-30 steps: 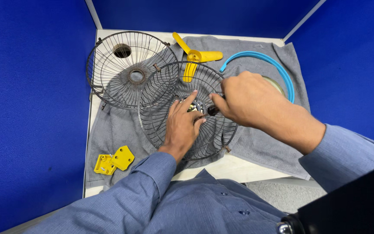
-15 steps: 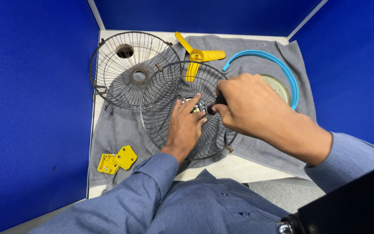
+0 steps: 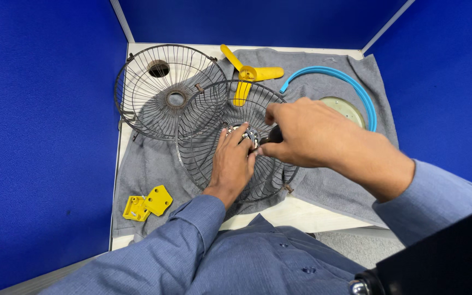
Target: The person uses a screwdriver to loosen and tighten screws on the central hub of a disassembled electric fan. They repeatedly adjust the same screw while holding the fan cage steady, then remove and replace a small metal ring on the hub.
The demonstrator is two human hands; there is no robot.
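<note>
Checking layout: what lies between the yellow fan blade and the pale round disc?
In the head view, the blue ring arcs between yellow fan blade and pale disc, over grey cloth.

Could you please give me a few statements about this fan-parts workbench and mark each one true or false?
1. The left hand rests flat on the nearer wire fan guard. True.
2. The right hand is empty and open. False: it is closed around a dark tool handle at the guard's hub.
3. The yellow fan blade lies beyond the guards on the grey cloth. True.
4. The blue ring lies at the left edge of the table. False: it lies on the right side, curving around a pale round disc.
5. Two small yellow plastic pieces lie near the left forearm. True.
</note>
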